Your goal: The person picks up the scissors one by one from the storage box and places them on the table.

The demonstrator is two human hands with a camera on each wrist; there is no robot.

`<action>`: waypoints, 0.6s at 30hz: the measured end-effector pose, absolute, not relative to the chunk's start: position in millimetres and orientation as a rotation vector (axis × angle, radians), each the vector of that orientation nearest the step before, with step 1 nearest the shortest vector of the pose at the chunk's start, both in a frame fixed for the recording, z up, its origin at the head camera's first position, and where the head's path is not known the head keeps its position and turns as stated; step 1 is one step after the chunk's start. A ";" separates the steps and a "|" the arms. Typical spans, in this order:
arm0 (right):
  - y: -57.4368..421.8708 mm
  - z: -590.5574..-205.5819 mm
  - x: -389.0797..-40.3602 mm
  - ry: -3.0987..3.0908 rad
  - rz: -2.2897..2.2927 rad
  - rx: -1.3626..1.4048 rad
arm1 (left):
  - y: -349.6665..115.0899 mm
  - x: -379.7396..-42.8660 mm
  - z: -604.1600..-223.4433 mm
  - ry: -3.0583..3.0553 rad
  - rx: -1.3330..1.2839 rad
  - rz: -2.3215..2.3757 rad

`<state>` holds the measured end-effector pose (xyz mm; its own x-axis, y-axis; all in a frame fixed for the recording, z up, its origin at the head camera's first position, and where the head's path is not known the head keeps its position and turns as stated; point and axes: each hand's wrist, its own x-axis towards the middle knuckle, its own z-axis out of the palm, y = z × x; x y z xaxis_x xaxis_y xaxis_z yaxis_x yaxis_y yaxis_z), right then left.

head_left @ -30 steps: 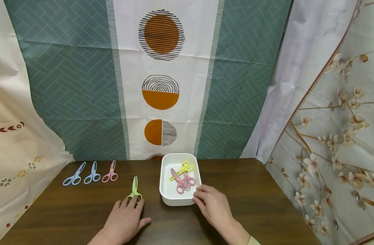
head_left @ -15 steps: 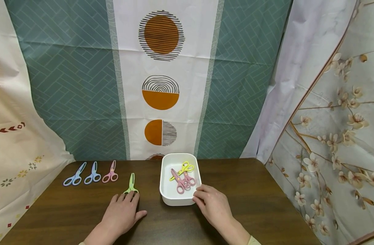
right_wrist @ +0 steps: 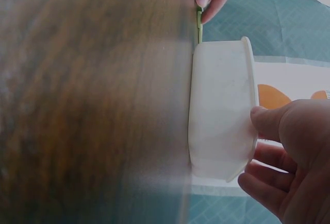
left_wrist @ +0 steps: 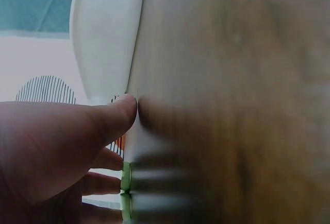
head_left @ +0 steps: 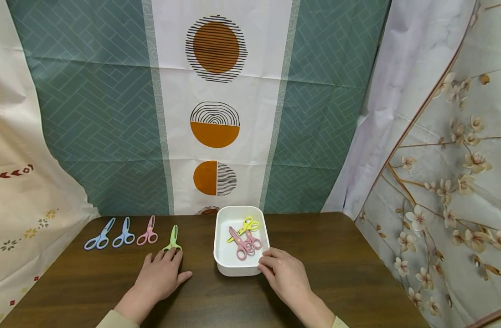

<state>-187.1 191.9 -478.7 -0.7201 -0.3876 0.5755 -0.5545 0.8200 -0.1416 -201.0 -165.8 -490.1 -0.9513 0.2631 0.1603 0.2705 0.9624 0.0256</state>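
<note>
Green scissors [head_left: 173, 238] lie flat on the table, blades pointing away. My left hand [head_left: 160, 275] rests its nearly straight fingertips on their handles, which show as green rings [left_wrist: 126, 176] beneath the fingers in the left wrist view. To the right is a white plastic bin [head_left: 235, 270]. My right hand [head_left: 286, 275] grips its near right rim, thumb [right_wrist: 268, 121] on the outer side and the other fingers at the rim's edge. Inside the bin lie yellow scissors [head_left: 249, 223] and two pairs of pink scissors [head_left: 242, 246], overlapping each other.
Left of the green scissors, two blue scissors [head_left: 99, 238] [head_left: 124, 234] and one pink pair [head_left: 148, 232] stand in a row near the back of the brown table [head_left: 344, 273]. A patterned curtain [head_left: 324, 114] hangs just behind the table's back edge.
The left hand has slid the green scissors away and slightly left, toward the row of scissors. The right hand and the bin have stayed put.
</note>
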 end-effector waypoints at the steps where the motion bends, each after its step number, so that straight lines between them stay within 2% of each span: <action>1: 191.8 -478.7 -187.0 -2.465 0.415 0.693 | -166.2 -202.4 -490.2 -2.956 -0.403 -0.071; 18: 191.4 -478.1 -186.9 -2.467 0.413 0.691 | -171.0 -227.1 -488.6 -3.003 -0.331 -0.151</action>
<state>-186.9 191.4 -478.1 -0.7227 -0.3869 0.5727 -0.5524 0.8214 -0.1422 -227.1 -171.0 -488.6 -0.9694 0.2106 0.1263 0.2222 0.9712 0.0859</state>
